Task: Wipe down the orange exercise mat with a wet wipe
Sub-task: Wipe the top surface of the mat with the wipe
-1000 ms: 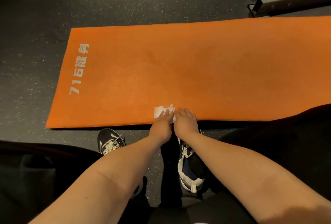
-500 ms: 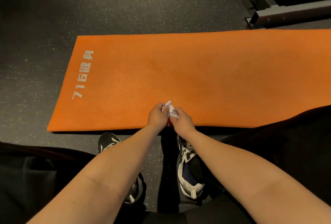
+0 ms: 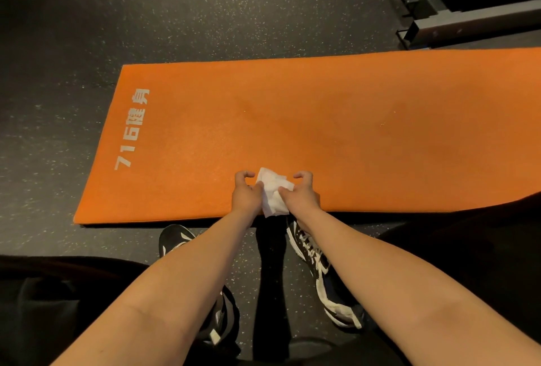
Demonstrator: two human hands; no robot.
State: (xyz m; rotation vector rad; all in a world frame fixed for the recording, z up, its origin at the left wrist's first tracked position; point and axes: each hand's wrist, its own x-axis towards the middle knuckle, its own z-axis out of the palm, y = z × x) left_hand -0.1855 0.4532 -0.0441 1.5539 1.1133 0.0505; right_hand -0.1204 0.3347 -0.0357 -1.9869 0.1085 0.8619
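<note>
- Wet wipe [image 3: 273, 192]: white, crumpled, spread between both hands over near edge of orange mat [image 3: 292, 131].
- Left hand [image 3: 246, 194]: pinches its left side, fingers curled.
- Right hand [image 3: 301, 194]: pinches its right side, fingers curled.

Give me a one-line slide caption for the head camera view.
Left hand and right hand pinch a white wet wipe at the near edge of the orange exercise mat.
</note>
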